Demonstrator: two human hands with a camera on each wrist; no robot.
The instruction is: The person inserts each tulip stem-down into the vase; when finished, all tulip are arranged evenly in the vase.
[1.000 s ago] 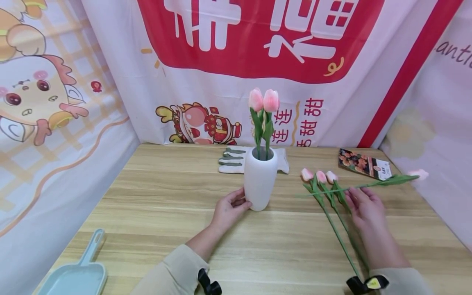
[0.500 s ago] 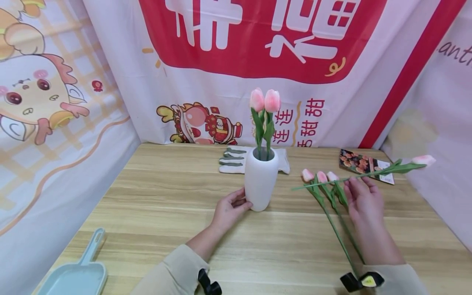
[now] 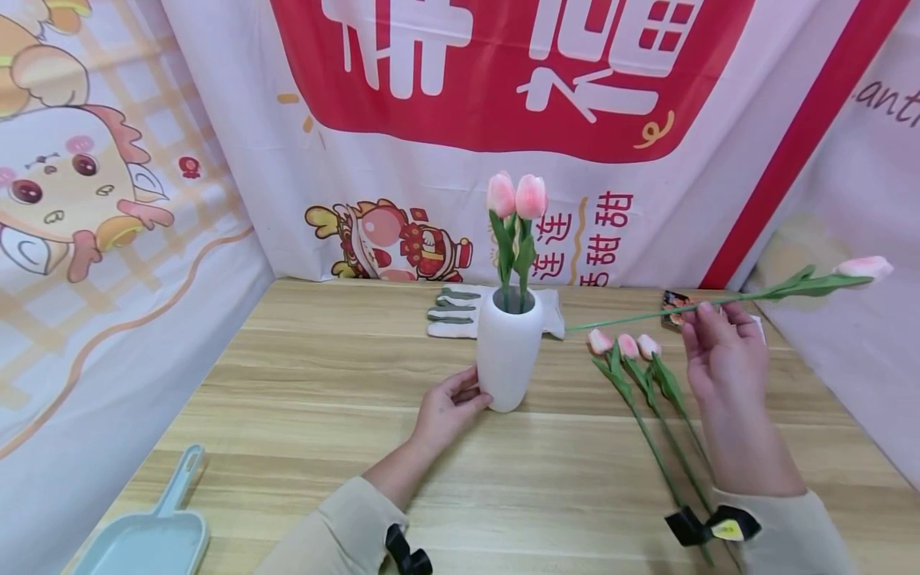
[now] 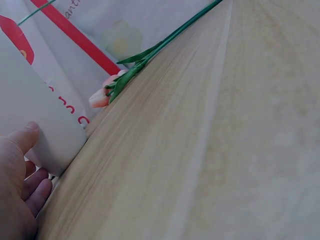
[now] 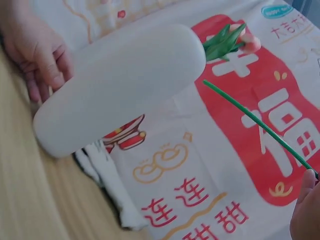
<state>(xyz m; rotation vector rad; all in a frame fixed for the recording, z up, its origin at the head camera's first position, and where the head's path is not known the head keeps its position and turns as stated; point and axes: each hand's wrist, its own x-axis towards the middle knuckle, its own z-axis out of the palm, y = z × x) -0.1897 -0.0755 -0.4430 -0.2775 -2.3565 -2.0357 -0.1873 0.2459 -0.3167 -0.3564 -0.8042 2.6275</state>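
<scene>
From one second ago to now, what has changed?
In the head view, the right hand has moved up and slightly right, raising its tulip, which its fingers still pinch. The left hand still holds the vase; the three lying tulips stayed put.

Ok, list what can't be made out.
Head view: lower stems of the standing tulips, hidden inside the vase.
Head view: most of the card, behind the right hand.
Head view: near end of the blue dustpan, below the bottom edge.
Right wrist view: bloom of the held tulip, past the right edge.
</scene>
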